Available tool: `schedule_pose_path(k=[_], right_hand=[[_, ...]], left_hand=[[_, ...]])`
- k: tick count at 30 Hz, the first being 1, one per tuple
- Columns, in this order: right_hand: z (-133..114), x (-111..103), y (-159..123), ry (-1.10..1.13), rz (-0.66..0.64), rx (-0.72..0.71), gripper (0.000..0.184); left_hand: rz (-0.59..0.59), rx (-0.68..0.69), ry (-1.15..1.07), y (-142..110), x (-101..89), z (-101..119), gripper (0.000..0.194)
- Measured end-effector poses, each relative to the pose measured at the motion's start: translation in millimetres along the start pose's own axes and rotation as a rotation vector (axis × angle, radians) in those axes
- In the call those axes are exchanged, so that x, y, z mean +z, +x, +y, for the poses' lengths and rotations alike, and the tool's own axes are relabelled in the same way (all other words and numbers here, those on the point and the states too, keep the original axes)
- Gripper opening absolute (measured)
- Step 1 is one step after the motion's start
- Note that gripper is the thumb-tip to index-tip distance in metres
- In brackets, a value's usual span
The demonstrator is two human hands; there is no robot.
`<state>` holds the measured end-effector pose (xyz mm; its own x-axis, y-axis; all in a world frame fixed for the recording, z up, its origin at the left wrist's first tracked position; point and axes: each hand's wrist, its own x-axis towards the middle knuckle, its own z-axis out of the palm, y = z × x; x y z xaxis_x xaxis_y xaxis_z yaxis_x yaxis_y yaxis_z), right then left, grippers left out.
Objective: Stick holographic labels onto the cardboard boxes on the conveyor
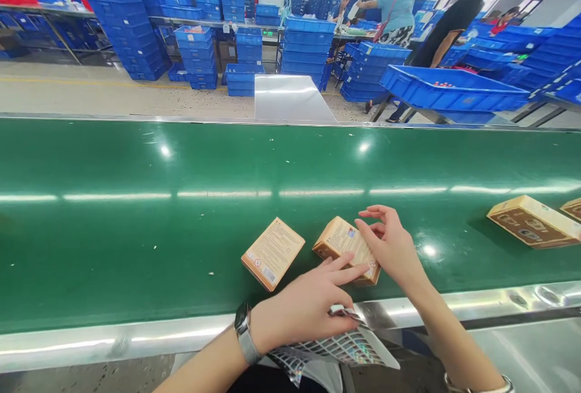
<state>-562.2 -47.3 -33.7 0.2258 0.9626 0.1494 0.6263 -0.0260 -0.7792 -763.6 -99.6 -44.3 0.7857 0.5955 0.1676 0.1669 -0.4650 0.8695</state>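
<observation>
My left hand (313,302), with a watch on its wrist, pinches a sheet of shiny silver stickers (349,347) between thumb and fingers. Its stretched index and middle fingers rest on a small tan and brown carton (338,238) lying on the green belt. Over the right end of that carton is my right hand (385,241), fingers apart and lightly curved, its thumb by the top face. A small bluish patch shows on the carton near the thumb. Just left lies a second carton (275,250), printed side up, touched by neither hand.
The green conveyor belt (113,241) runs across, with a metal rail (181,335) on my side. More cartons (533,223) lie at the right. Beyond the belt are a metal plate (290,96), stacked blue crates (118,17), a blue tray (454,93) and several people.
</observation>
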Motion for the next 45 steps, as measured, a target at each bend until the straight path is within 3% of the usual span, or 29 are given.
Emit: schedule_pose_path(k=[3,5,8,11,15,17,20,25,32,35,37,39,42,45], right_hand=[[-12.7,-9.6,-4.5,-0.053,0.131,-0.064,0.047],[-25.6,-12.7,-17.5,-0.07,0.121,-0.121,0.036],[-44.9,-2.5,-41.3,-0.015,-0.161,-0.149,0.034],[-57.2,20.8,-52.7,0.042,-0.448,-0.165,0.049],[-62.4,37.0,-42.1,0.054,-0.572,-0.256,0.054],[-63.3,31.2,-34.4,-0.014,-0.56,-0.36,0.043],[-65.7,13.8,-32.2,-0.129,-0.434,-0.601,0.027],[-72.0,2.7,-55.0,-0.185,-0.408,-0.963,0.019],[-73.0,9.7,-75.3,-0.204,-0.241,-1.121,0.016],[-69.0,4.1,-66.6,-0.073,-0.267,-1.003,0.016],[-62.3,2.4,-49.7,0.027,-0.315,-0.752,0.009],[-53.7,4.5,-26.3,0.11,-0.374,-0.423,0.019],[-42.6,13.2,6.4,0.202,-0.499,-0.05,0.043],[-36.9,21.7,20.7,0.244,-0.595,0.081,0.052]], left_hand=[[0.038,0.062,-0.065,-10.3,6.0,7.1,0.012],[0.036,0.02,-0.197,-25.5,5.8,18.0,0.013],[0.041,-0.192,-0.394,-52.2,-2.0,37.3,0.015],[0.146,-0.43,-0.451,-70.9,-12.4,49.8,0.015],[0.31,-0.678,-0.508,-77.6,-17.1,49.8,0.026],[0.4,-0.728,-0.514,-77.1,-15.5,46.1,0.031],[0.5,-0.751,-0.534,-75.4,-12.1,42.1,0.036],[0.579,-0.73,-0.604,-71.5,-9.1,41.4,0.041],[0.636,-0.695,-0.647,-67.0,-7.9,37.3,0.045],[0.643,-0.681,-0.707,-67.4,-7.0,34.9,0.043],[0.616,-0.664,-0.687,-67.6,-6.9,33.0,0.038],[0.588,-0.617,-0.576,-66.3,-8.0,29.7,0.029],[0.528,-0.403,-0.297,-58.8,-12.5,19.9,0.018],[0.394,-0.208,-0.042,-44.6,-19.6,5.7,0.013]])
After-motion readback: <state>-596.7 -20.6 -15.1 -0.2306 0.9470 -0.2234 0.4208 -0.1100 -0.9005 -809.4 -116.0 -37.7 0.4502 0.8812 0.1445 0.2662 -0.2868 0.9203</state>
